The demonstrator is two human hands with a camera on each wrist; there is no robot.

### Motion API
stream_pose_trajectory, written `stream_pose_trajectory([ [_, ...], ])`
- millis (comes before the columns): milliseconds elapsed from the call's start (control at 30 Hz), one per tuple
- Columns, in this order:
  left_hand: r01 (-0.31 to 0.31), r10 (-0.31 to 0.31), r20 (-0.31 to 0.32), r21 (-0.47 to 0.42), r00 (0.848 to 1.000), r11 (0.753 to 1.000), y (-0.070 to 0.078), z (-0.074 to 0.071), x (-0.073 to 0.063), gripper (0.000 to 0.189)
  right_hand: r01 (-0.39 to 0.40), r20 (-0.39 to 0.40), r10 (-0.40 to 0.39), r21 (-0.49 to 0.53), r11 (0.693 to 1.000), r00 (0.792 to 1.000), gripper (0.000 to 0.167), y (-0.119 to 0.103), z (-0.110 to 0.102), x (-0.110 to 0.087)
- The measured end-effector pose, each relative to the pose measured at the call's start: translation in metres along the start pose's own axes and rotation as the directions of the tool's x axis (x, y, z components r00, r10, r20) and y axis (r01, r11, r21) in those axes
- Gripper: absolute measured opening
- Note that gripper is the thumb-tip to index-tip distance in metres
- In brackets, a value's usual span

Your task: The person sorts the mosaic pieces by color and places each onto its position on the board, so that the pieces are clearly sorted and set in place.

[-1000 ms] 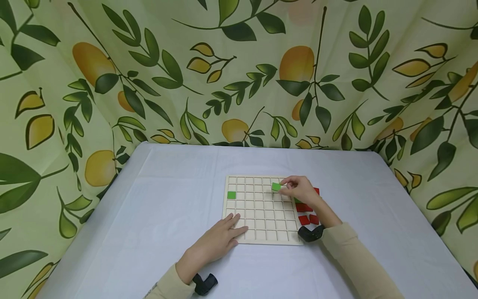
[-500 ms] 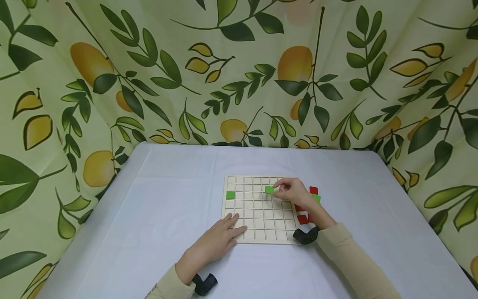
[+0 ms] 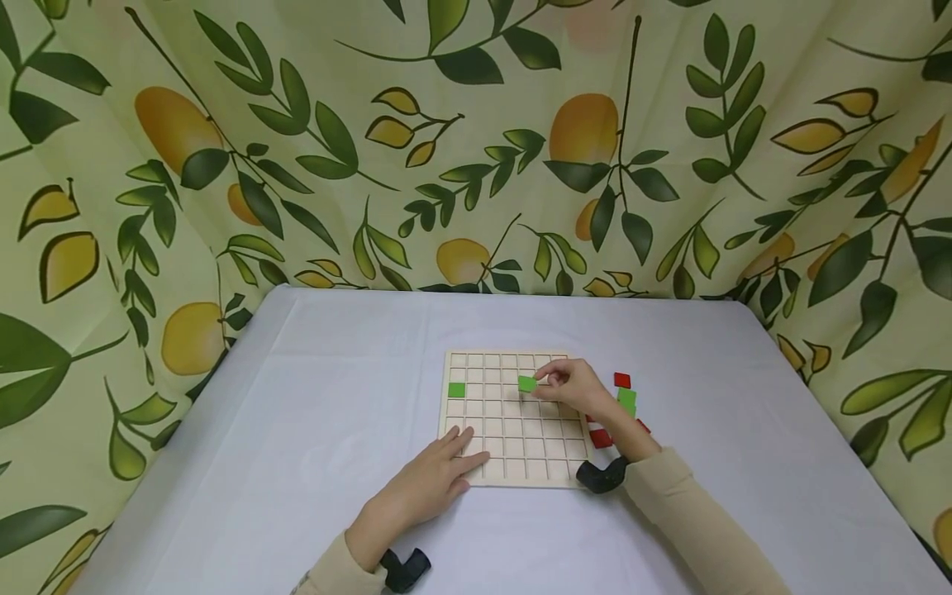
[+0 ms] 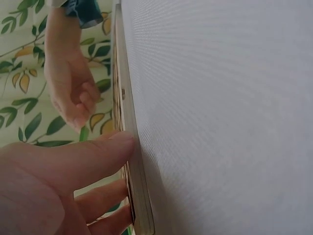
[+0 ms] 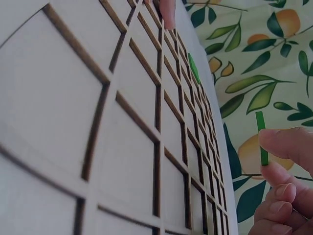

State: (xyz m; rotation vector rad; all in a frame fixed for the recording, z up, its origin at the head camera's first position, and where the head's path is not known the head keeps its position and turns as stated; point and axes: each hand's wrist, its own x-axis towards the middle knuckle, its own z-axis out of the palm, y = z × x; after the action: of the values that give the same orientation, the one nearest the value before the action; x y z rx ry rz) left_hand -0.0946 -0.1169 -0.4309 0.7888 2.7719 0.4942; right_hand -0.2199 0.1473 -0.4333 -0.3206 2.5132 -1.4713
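My right hand [image 3: 571, 387] pinches a thin green square tile [image 3: 527, 383] between thumb and fingertips, held above the wooden grid board [image 3: 513, 478]. In the right wrist view that tile [image 5: 262, 139] is seen edge-on, apart from the board. With fingers spread, my left hand [image 3: 427, 478] rests on the board's near left corner. The left wrist view shows its thumb [image 4: 105, 155] against the board's edge [image 4: 134, 147]. Another green tile [image 3: 457, 390] lies in a cell at the board's left side.
Right of the board lie loose tiles on the white tablecloth [image 3: 335, 372]: a red tile [image 3: 621, 380], green tiles [image 3: 627, 401] and more red tiles [image 3: 601, 439], partly hidden by the right forearm. A leaf-and-fruit patterned curtain [image 3: 476, 165] stands behind the table.
My right hand has moved left and slightly nearer over the board with the green tile, uncovering more of the loose tiles. The left hand has stayed on the corner.
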Motion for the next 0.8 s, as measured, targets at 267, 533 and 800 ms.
stream_pose_trajectory([
  [267, -0.012, 0.012, 0.002, 0.003, 1.0, 1.0, -0.001, -0.002, -0.001, 0.043, 0.018, 0.012, -0.018, 0.025, 1.0, 1.0, 0.027, -0.004, 0.008, 0.001],
  [533, -0.021, 0.021, 0.012, 0.026, 1.0, 0.999, 0.001, -0.004, 0.0, 0.043, 0.016, 0.022, -0.017, 0.025, 1.0, 1.0, 0.026, -0.006, 0.018, 0.005],
  [800, -0.03, 0.03, 0.002, 0.033, 1.0, 0.999, 0.0, -0.003, 0.0, 0.043, 0.038, 0.024, -0.039, 0.041, 0.998, 0.999, 0.025, -0.008, 0.025, 0.009],
])
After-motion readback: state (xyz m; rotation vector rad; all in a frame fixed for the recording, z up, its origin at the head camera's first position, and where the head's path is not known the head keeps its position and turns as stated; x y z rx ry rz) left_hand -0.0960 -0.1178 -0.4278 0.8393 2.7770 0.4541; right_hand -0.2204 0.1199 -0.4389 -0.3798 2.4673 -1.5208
